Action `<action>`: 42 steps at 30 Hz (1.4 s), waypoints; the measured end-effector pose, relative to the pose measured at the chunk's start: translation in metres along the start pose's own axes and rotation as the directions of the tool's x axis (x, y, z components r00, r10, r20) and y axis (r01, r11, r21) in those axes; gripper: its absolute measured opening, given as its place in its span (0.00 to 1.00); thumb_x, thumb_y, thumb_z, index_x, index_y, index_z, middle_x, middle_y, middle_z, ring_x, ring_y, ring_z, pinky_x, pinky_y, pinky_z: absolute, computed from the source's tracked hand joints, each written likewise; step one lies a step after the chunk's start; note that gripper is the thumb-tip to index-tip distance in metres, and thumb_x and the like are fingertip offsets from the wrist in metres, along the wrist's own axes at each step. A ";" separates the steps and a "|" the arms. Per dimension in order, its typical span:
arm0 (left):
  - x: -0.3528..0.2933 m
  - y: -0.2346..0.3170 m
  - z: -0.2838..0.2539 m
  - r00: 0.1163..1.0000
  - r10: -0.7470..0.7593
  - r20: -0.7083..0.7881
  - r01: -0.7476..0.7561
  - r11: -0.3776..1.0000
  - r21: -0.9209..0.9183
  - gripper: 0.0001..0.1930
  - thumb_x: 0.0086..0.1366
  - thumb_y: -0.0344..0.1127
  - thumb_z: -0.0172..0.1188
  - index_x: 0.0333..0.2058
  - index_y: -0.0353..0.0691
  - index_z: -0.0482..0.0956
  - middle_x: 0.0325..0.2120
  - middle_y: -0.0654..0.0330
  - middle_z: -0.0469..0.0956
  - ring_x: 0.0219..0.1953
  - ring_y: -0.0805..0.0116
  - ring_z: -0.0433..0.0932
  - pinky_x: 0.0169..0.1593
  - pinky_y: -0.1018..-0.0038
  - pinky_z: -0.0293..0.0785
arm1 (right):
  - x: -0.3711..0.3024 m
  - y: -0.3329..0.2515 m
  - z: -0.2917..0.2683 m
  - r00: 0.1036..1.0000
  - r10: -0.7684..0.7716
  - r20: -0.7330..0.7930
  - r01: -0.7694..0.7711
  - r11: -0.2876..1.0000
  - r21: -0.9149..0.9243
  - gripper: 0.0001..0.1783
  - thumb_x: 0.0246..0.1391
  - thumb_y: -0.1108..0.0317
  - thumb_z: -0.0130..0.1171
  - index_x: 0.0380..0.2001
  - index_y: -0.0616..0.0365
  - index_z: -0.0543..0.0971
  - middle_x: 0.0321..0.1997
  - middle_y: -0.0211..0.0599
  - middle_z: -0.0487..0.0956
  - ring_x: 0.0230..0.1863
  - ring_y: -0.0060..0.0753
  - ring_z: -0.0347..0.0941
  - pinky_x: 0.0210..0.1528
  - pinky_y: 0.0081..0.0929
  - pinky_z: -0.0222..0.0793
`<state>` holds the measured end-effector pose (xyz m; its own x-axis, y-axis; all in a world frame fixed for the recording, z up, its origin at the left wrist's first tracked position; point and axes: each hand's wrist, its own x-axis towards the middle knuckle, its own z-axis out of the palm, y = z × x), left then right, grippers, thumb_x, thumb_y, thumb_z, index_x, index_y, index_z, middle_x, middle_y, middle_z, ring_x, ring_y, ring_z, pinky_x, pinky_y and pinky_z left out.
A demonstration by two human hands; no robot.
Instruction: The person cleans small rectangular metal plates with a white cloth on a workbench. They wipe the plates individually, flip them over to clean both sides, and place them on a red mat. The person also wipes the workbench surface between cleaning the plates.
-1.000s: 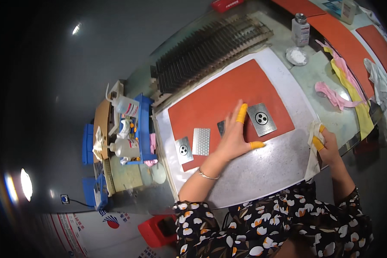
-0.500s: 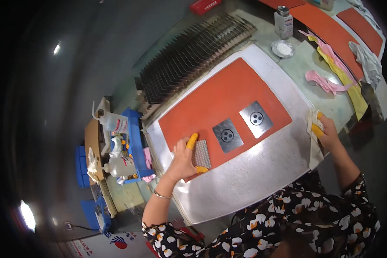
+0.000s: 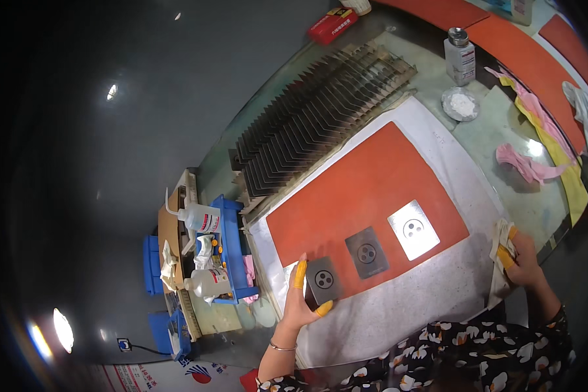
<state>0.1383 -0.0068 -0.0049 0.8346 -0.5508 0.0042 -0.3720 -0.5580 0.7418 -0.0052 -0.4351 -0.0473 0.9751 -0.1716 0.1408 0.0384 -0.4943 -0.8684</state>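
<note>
My left hand [image 3: 298, 302], with yellow finger cots on thumb and finger, grips a grey rectangular metal plate [image 3: 323, 279] by its edges. The plate's upper face carries a dark disc with three round marks. It is at the near left corner of the orange mat [image 3: 359, 183]. Two similar plates lie flat on the mat to its right: a dark grey plate [image 3: 366, 253] and a brightly shining plate [image 3: 413, 229]. At the table's right edge my right hand [image 3: 521, 260], also in yellow finger cots, is closed round a whitish cloth [image 3: 501, 261].
A slotted rack [image 3: 320, 117] of thin dark plates stands beyond the mat. On the left is a blue tray [image 3: 232, 251] with squeeze bottles. At far right are a pump bottle [image 3: 460, 59], a dish of white powder [image 3: 460, 104] and a pink cloth [image 3: 526, 163].
The plate in my left hand showed a dotted grey face before; now a face with the three-mark disc shows. My right hand still holds the cloth. The whole view has shifted.
</note>
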 end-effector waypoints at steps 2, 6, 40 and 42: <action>0.002 0.008 -0.006 0.999 0.035 0.023 -0.041 0.936 0.350 0.52 0.39 0.42 0.69 0.60 0.35 0.48 0.59 0.47 0.55 0.62 0.50 0.52 0.62 0.54 0.43 | -0.003 0.006 -0.003 0.999 0.006 0.044 -0.005 1.000 -0.018 0.14 0.39 0.75 0.51 0.33 0.66 0.73 0.23 0.43 0.71 0.22 0.36 0.69 0.27 0.25 0.64; 0.002 0.007 -0.003 0.992 -0.057 0.116 -0.015 0.842 0.540 0.49 0.41 0.49 0.67 0.59 0.36 0.53 0.61 0.48 0.49 0.64 0.47 0.44 0.62 0.48 0.34 | -0.005 0.009 0.004 0.984 -0.095 -0.148 0.107 0.992 0.070 0.17 0.44 0.74 0.47 0.40 0.69 0.69 0.24 0.35 0.71 0.22 0.26 0.66 0.27 0.21 0.62; -0.145 0.008 -0.018 0.722 0.195 -0.664 0.273 0.802 0.532 0.16 0.45 0.21 0.46 0.35 0.31 0.75 0.33 0.48 0.72 0.36 0.51 0.71 0.41 0.64 0.68 | 0.011 -0.076 0.046 0.815 -0.218 0.537 -0.019 0.916 0.401 0.17 0.48 0.72 0.57 0.43 0.63 0.73 0.38 0.43 0.77 0.36 0.34 0.75 0.42 0.24 0.69; -0.158 -0.025 -0.042 0.674 0.210 -0.708 0.452 0.641 0.620 0.15 0.49 0.28 0.51 0.37 0.31 0.75 0.33 0.45 0.72 0.38 0.48 0.71 0.40 0.60 0.69 | 0.019 -0.045 0.025 0.938 -0.220 0.269 0.130 0.941 0.313 0.16 0.46 0.74 0.57 0.42 0.62 0.74 0.35 0.42 0.78 0.34 0.34 0.75 0.40 0.25 0.70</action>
<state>0.0332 0.1203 0.0044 0.7724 -0.0492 0.6332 -0.1137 -0.9916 0.0616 0.0168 -0.3946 -0.0175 0.9647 0.1772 0.1946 0.2317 -0.2208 -0.9474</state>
